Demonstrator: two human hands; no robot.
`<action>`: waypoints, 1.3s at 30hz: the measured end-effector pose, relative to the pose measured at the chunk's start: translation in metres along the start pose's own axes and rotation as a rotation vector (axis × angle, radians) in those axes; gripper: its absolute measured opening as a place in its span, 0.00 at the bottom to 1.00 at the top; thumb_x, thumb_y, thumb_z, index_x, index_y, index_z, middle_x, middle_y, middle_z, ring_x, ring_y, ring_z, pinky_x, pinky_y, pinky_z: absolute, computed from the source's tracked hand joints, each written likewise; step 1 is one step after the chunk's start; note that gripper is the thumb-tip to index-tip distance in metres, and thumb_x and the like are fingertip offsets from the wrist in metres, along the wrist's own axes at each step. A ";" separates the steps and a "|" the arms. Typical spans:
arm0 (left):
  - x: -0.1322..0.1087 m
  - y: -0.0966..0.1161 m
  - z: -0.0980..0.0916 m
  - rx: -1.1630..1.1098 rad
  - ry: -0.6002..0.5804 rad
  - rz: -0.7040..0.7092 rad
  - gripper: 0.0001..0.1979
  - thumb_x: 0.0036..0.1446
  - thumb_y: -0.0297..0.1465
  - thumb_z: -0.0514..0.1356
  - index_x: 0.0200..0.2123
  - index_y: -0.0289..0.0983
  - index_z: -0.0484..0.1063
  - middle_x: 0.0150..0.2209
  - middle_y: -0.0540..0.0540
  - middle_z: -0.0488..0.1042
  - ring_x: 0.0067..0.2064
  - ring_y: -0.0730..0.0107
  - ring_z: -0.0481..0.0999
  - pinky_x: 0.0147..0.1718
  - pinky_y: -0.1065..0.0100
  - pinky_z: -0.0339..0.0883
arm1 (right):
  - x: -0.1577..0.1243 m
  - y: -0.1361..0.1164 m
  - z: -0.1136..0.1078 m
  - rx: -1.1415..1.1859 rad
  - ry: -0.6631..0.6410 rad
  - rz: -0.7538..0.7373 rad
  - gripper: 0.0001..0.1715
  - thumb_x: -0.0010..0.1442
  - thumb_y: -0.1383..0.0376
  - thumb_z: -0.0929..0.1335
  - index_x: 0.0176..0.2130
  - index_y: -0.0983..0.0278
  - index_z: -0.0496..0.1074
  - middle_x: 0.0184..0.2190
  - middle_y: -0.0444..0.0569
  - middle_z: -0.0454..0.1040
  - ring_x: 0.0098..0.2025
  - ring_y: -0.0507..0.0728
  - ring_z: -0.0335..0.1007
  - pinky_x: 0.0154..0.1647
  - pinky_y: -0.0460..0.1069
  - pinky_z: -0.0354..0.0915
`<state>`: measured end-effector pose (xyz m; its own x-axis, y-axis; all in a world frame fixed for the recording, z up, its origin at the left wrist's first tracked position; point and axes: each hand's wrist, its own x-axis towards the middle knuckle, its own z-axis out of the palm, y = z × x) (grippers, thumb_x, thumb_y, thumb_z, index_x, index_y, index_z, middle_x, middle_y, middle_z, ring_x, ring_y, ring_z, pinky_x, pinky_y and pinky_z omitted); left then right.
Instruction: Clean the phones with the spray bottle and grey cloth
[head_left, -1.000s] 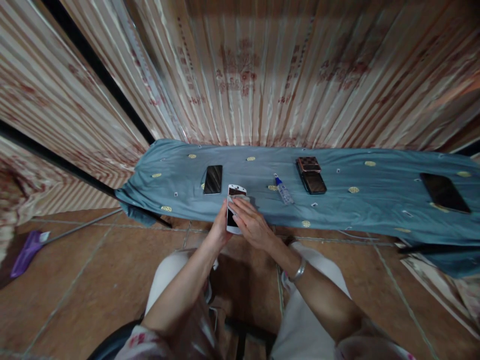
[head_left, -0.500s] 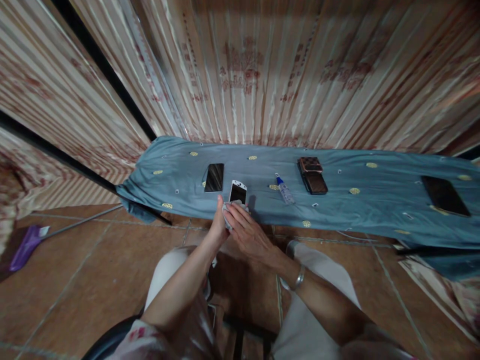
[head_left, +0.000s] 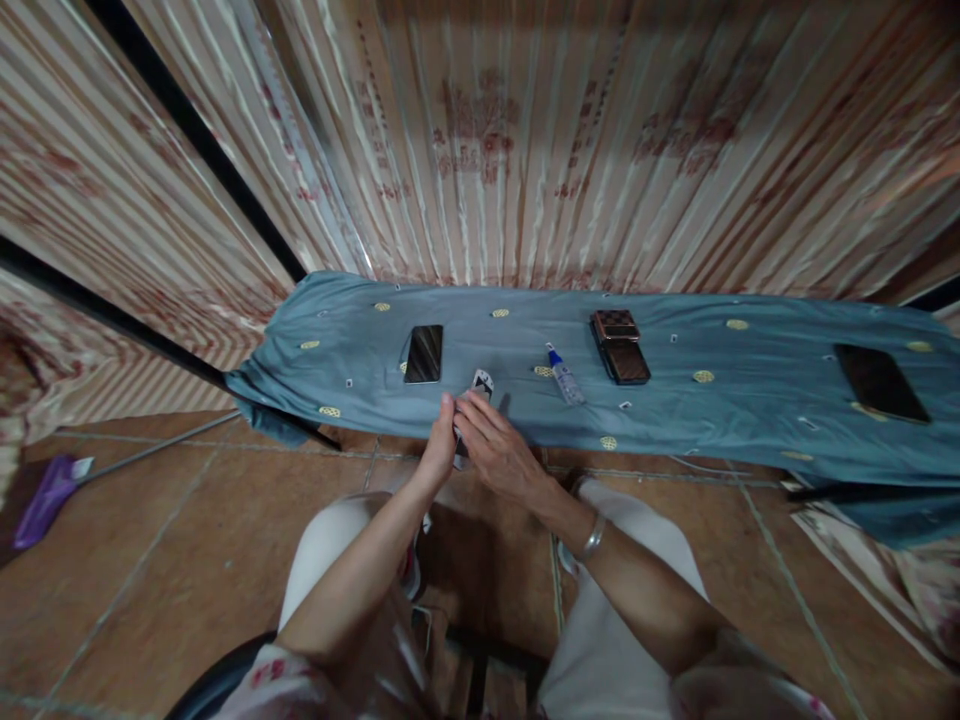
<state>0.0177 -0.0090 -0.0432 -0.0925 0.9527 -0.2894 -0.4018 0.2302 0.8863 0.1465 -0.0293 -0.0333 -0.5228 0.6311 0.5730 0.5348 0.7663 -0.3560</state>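
Note:
Just over the near edge of the cloth-covered table, my left hand [head_left: 437, 447] is wrapped around the left side of a white smartphone [head_left: 484, 380]. Only the phone's top end shows beyond my fingers, tilted to the right. My right hand [head_left: 501, 455] lies over the phone with its fingers closed and pressed down. The pale cloth under those fingers is almost wholly hidden now. A dark smartphone [head_left: 424, 354] lies on the table to the left of my hands. To their right lies a clear bottle with a blue cap [head_left: 566, 378].
Blue patterned fabric [head_left: 360, 345] covers the long, narrow table. A brown checkered flip case [head_left: 621, 347] and another dark phone [head_left: 881, 383] lie farther right. A striped curtain [head_left: 487, 200] hangs behind. Black poles [head_left: 202, 145] slant at left, and a purple broom head [head_left: 46, 500] rests on the floor.
The white phone has tilted rightward, and more of it is covered by my right hand. The pale cloth, plain to see earlier, is mostly hidden. The view has shifted slightly.

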 end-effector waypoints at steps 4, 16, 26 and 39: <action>-0.003 0.002 0.001 0.062 0.007 0.039 0.18 0.61 0.45 0.58 0.39 0.37 0.79 0.43 0.43 0.82 0.60 0.59 0.71 0.59 0.63 0.60 | 0.002 0.006 -0.004 -0.025 0.012 0.023 0.26 0.69 0.70 0.56 0.62 0.70 0.65 0.62 0.61 0.66 0.70 0.63 0.50 0.68 0.64 0.57; -0.028 0.016 0.017 0.200 -0.143 -0.144 0.24 0.55 0.50 0.61 0.33 0.32 0.78 0.26 0.43 0.79 0.30 0.59 0.80 0.29 0.62 0.76 | 0.007 0.032 -0.007 0.271 0.186 0.374 0.30 0.70 0.63 0.54 0.68 0.64 0.56 0.67 0.54 0.61 0.69 0.56 0.54 0.71 0.58 0.51; -0.030 0.021 0.023 0.088 -0.103 -0.147 0.20 0.60 0.43 0.59 0.38 0.31 0.78 0.31 0.41 0.81 0.36 0.56 0.82 0.32 0.59 0.79 | 0.005 0.044 0.000 0.519 0.253 0.619 0.29 0.66 0.58 0.61 0.63 0.61 0.64 0.63 0.52 0.67 0.64 0.60 0.63 0.66 0.57 0.57; -0.013 0.013 0.025 -0.162 -0.011 -0.071 0.19 0.62 0.42 0.56 0.42 0.33 0.76 0.37 0.42 0.81 0.43 0.59 0.81 0.46 0.57 0.75 | 0.014 0.043 0.020 0.986 0.264 0.855 0.34 0.58 0.57 0.69 0.62 0.60 0.65 0.49 0.49 0.78 0.45 0.59 0.75 0.44 0.53 0.74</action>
<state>0.0368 -0.0134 -0.0188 -0.0492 0.9374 -0.3449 -0.5484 0.2632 0.7937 0.1487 0.0145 -0.0551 -0.0618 0.9980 -0.0123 -0.1313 -0.0203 -0.9911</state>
